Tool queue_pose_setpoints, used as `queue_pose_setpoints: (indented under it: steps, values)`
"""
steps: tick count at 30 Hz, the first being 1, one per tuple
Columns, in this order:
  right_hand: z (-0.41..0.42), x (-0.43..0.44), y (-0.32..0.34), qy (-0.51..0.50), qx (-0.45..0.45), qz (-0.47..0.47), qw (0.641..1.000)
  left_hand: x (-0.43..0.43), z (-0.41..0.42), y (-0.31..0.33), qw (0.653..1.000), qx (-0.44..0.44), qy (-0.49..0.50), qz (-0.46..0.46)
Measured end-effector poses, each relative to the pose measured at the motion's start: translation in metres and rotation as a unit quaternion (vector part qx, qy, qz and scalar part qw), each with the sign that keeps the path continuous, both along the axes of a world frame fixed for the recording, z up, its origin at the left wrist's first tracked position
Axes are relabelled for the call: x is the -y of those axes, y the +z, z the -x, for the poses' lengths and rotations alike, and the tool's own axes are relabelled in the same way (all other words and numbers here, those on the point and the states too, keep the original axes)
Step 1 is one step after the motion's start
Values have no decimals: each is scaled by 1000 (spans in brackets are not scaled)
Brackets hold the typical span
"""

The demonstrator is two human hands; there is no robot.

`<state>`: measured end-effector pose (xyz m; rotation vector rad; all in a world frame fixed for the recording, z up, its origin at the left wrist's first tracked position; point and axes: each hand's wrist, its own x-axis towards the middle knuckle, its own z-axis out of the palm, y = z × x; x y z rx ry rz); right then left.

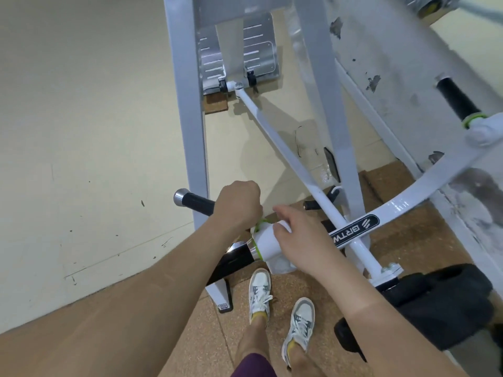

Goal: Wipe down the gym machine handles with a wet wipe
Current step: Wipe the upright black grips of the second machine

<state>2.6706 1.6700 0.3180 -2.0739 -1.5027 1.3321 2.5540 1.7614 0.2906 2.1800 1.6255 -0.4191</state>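
Three black handles in sight, all round bars with a matte rubbery skin. My left grip [239,205] is fisted tight around the near handle [196,204], knuckles up, right at the inner end, and the shiny chrome cap [181,196] pokes out past my fist. The lower handle [231,263] is glossier and juts out under my left forearm. The far handle [457,100] sits up at the right, well apart. Three thin green rings, one at the root of each. There is one wipe [281,266], white, thin and crumpled. It is bunched under my right palm, with a loose corner hanging below the smooth white sleeve [266,240] where the two near handles meet. My right grip [299,240] curves over that sleeve, pinning the wipe to it, fingertips just beside my left fist. So the wipe is on the joint, not on the black rubber. One straight white rod [285,153] crosses one curved glossy bar [408,205] behind my right hand. Two white-and-grey shoes [260,292] stand below on speckled cork mat [394,240], with pale scuffed floor [81,131] to the left.
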Motion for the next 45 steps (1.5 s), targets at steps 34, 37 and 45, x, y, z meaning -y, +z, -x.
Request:
queue_pose_setpoints:
  steps: [34,37,45]
  values:
    - [-172,230,233,-395,-270,-179,860,186,-180,268,804,556,-71,200]
    - [-192,235,230,-385,-253,-195,866,183,-193,264,814,547,-77,178]
    - [-228,179,188,-521,-529,-216,633,137,-247,235,845,439,-146,270]
